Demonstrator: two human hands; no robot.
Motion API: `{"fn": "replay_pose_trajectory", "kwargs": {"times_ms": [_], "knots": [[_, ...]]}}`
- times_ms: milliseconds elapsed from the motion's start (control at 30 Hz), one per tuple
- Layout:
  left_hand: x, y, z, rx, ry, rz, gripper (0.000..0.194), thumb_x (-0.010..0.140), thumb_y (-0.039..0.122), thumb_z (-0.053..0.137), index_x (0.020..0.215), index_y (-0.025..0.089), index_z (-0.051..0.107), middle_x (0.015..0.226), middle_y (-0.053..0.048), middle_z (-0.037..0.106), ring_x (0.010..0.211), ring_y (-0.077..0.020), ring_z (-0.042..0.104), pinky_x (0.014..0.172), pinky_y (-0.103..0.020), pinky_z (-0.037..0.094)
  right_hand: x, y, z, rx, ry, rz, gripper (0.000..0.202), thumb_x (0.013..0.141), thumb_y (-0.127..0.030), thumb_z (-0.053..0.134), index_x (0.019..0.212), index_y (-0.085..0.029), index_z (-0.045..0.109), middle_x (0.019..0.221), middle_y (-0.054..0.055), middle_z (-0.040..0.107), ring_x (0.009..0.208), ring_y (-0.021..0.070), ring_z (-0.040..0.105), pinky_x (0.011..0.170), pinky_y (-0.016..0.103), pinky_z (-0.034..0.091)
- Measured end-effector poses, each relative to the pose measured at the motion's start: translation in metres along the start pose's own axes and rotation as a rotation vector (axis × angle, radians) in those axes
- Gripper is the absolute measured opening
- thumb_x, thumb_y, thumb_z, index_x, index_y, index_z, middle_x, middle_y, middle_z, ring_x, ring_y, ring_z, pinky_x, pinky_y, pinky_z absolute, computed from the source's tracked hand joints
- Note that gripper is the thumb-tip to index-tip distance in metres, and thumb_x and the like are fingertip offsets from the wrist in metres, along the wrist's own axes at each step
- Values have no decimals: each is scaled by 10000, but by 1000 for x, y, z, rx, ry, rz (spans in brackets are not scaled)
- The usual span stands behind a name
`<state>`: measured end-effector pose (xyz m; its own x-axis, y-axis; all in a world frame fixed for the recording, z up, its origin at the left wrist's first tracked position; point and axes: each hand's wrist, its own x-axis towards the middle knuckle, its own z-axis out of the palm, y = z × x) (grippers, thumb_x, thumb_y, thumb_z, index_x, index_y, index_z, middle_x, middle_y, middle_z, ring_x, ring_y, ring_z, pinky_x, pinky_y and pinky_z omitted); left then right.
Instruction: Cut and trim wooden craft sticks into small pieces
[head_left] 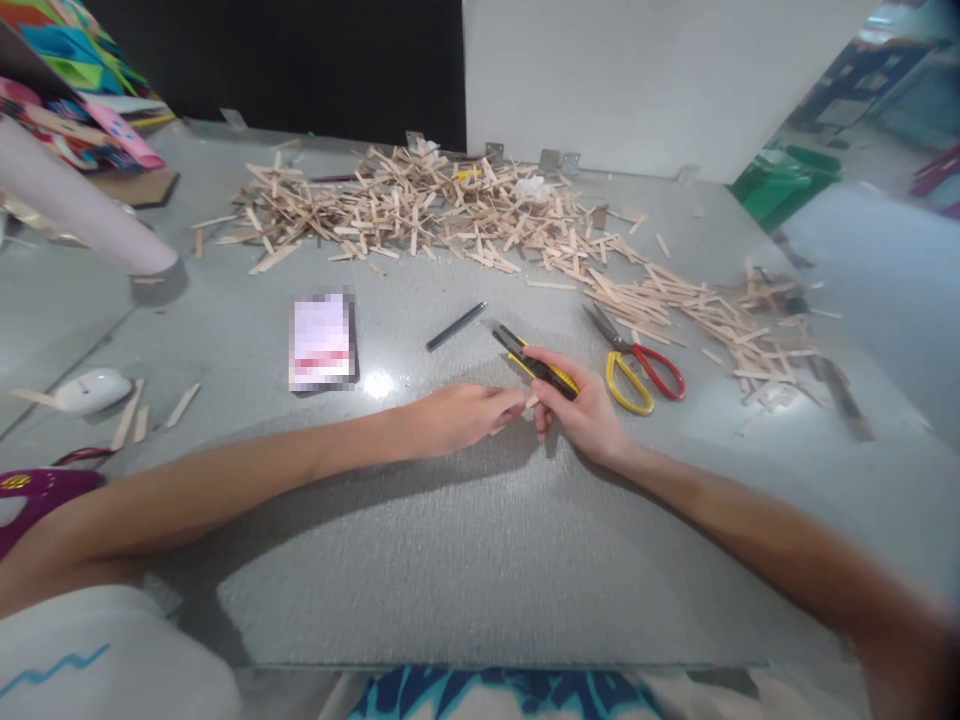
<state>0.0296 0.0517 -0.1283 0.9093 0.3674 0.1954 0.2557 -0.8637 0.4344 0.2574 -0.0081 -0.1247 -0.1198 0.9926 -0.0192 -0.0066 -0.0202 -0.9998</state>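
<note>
Gripping a cutter [556, 378], wood strip [532, 401] mostly hidden

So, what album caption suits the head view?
The right hand holds a yellow-and-black cutter beside the left hand, with scissors and scattered wooden sticks on the gray table.

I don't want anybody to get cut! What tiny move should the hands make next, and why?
Maybe slide the left hand back a little: its fingertips are very close to the right hand, which grips the cutter knife, with a pale wood bit between them.
</note>
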Motion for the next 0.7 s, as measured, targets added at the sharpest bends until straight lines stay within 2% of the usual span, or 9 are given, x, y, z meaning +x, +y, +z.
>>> {"fn": "replay_pose_trajectory", "kwargs": {"times_ms": [100,233,400,567,700], "knots": [[-3,-2,3,4,77,-28,272,1171,261,426,1234,209,686,915,-32,764,703,-145,689,616,-238,450,1,2,0,37,46,-5,662,965,-444,767,1538,-140,637,583,-69,667,470,135,627,497,263,602],[-6,-5,9,4,119,-27,332,1161,272,433,1122,218,758,875,-45,763,767,-157,720,624,-222,490,1,2,0,16,45,-5,658,973,-426,752,1548,-132,631,568,-60,683,478,145,656,525,268,613],[-4,-4,13,19,147,-51,357,1169,284,425,1061,206,757,925,-51,787,785,-157,738,695,-234,544,1,1,-1,9,33,4,688,967,-454,761,1558,-131,623,575,-58,690,472,146,659,519,276,614],[-2,-2,13,54,163,-86,338,1186,284,416,1110,189,731,916,-41,797,718,-151,727,671,-244,517,0,0,0,-15,42,5,650,980,-430,744,1556,-153,627,581,-62,691,495,149,673,551,291,641],[-4,-6,11,97,149,-74,342,1184,254,399,1121,185,728,899,-46,780,722,-157,718,660,-252,499,1,1,1,1,91,2,652,952,-432,764,1531,-157,645,665,-37,724,579,166,727,587,307,672]]}}
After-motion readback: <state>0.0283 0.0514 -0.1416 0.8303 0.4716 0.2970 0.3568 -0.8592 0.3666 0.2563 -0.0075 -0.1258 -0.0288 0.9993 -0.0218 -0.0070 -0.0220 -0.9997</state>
